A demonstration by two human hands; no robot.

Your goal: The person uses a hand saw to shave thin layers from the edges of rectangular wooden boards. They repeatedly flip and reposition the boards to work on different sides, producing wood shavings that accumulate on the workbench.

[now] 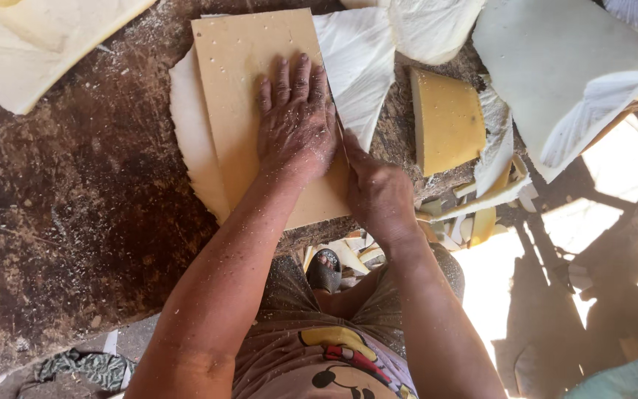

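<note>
Going left to right. Dark worn table (75, 207), dusted with crumbs, is carrying everything. Far left of the hands, well apart, a pale foam sheet (31, 44) is lying at the top corner. Left hand (295, 122) is pressing flat, fingers spread and open, palm down on the tan board (249, 66); nothing gripped, just holding it down. The board is sitting directly under that palm, reaching up past the fingertips and down past the wrist, tilted slightly. Under the board a white foam piece (190, 125) is sticking out to the left of the hand and again to the right above the other hand. Right hand (378, 192) is sitting just beside the left wrist, fist closed at the board's right edge, thin blade (341, 140) running up along that edge from the fist; handle hidden. Right of that fist, near, a yellow foam block (446, 122). Further right, a big white foam slab (555, 66), offcuts (481, 203) below it.
</note>
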